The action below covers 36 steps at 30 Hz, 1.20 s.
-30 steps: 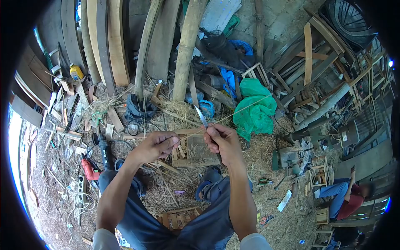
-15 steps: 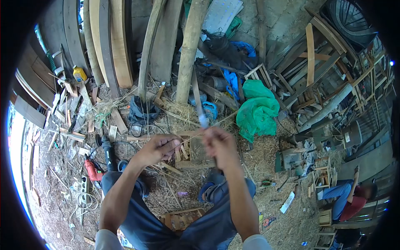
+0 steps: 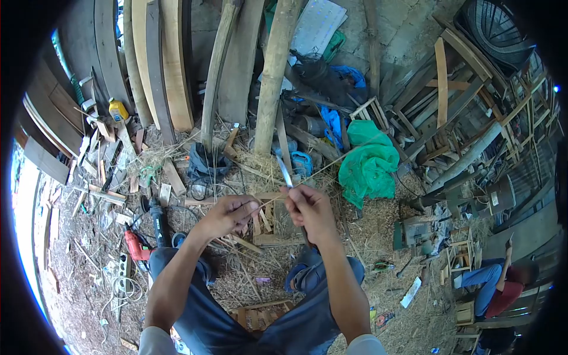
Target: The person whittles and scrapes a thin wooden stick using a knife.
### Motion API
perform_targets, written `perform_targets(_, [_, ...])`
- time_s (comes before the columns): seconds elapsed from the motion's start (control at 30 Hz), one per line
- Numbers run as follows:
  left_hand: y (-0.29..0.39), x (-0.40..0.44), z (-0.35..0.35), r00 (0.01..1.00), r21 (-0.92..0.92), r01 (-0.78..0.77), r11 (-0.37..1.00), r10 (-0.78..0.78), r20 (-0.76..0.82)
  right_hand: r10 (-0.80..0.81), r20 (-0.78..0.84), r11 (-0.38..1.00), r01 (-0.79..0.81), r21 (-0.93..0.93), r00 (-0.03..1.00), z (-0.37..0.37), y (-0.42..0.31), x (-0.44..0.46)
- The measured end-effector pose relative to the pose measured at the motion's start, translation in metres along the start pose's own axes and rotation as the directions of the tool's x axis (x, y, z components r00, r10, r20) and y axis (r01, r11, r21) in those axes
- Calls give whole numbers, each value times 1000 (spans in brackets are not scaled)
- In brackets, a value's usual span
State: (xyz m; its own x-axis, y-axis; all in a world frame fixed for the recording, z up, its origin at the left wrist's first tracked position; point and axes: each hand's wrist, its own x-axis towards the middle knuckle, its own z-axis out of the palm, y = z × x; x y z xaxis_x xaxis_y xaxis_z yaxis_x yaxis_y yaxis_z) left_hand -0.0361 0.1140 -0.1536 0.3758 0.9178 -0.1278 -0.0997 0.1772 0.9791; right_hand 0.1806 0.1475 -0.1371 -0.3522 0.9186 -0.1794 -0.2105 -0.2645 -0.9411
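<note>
Pinched between the thumb and fingers of my left hand [image 3: 228, 216] is a thin light-brown strip [image 3: 269, 202], perhaps bamboo or cane. It runs across to my right hand [image 3: 310, 213], which is closed around a knife. The knife's bright blade [image 3: 285, 173] points up and away from me, and its handle is mostly hidden in the fist. Both hands are above my spread knees, with a low wooden piece [image 3: 278, 239] on the floor beneath them. Whether the strip touches the blade is hard to make out.
An angle grinder [image 3: 157, 223], a red power drill [image 3: 136, 245] and a power strip [image 3: 123, 272] lie at left. A green plastic bag [image 3: 370, 165] sits ahead right. Boards and poles [image 3: 275, 77] stand at the back. Another person [image 3: 503, 296] sits far right. Shavings cover the floor.
My right hand was blurred by motion and now shows sharply, its knife tilted further left. The left hand keeps its pinch on the strip. The whole view has shifted slightly.
</note>
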Motion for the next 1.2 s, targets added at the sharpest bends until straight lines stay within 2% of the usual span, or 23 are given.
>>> perform_targets(0.07, [-1,0,0,1000,-8,13,1000,-13,-1,-2,-43,1000,1,-26,999,-8,0,6])
perform_targets(0.13, [2,0,4,1000,35,15,999,-15,-9,-75,-153,996,82,42,985,-20,-13,12])
perform_targets(0.2, [3,0,4,1000,32,4,999,-4,-14,-85,-142,995,91,37,986,-12,-8,6])
perform_targets(0.27, [2,-2,2,1000,42,7,999,-6,-21,2,-57,1000,-2,5,998,1,3,0])
perform_targets(0.33, [-2,-4,1,997,24,37,999,-35,-67,20,-60,999,-18,31,998,-18,1,6])
perform_targets(0.4, [-4,-10,-11,999,39,42,998,-41,-28,-229,-321,952,280,125,919,-55,-21,17])
perform_targets(0.47, [-2,-8,-16,1000,54,21,998,-21,2,-220,-303,954,269,130,927,-59,-20,12])
perform_targets(0.6, [-3,-1,-22,998,97,27,995,-21,-63,-187,-316,960,241,141,930,-53,-8,6])
perform_targets(0.63, [-1,1,-22,990,352,-97,931,128,-65,-186,-316,959,242,148,930,-53,-7,6])
perform_targets(0.67, [2,2,-21,962,582,-204,787,272,-30,-223,-335,952,279,126,915,-51,-7,7])
perform_targets(0.7, [4,0,-15,951,734,-173,657,307,-50,-261,-353,944,314,103,899,-50,-7,9])
perform_targets(0.73, [1,1,-10,951,738,-170,653,305,-50,-260,-352,943,315,108,899,-47,-5,10])
perform_targets(0.8, [-10,8,2,851,847,-275,455,526,-6,-283,-317,948,315,51,905,-41,0,10])
perform_targets(0.87, [-5,12,20,822,831,-316,459,569,-2,-258,-278,963,270,7,925,-26,3,8])
perform_targets(0.93, [-8,19,31,829,773,-277,571,549,-108,-233,-231,972,231,-40,944,-11,11,9])
perform_targets(1.03, [-13,26,34,782,716,-357,600,611,-121,-92,-63,984,80,-161,994,4,18,4])
perform_targets(1.1, [-11,26,34,772,672,-395,627,623,-128,-45,-37,994,41,-97,998,6,22,4])
perform_targets(1.17, [-5,21,30,868,639,-315,702,485,-105,4,-13,999,-4,-32,1000,4,21,2])
perform_targets(1.2, [-4,19,29,871,637,-314,704,481,-103,8,-4,1000,-8,-22,1000,0,13,2])
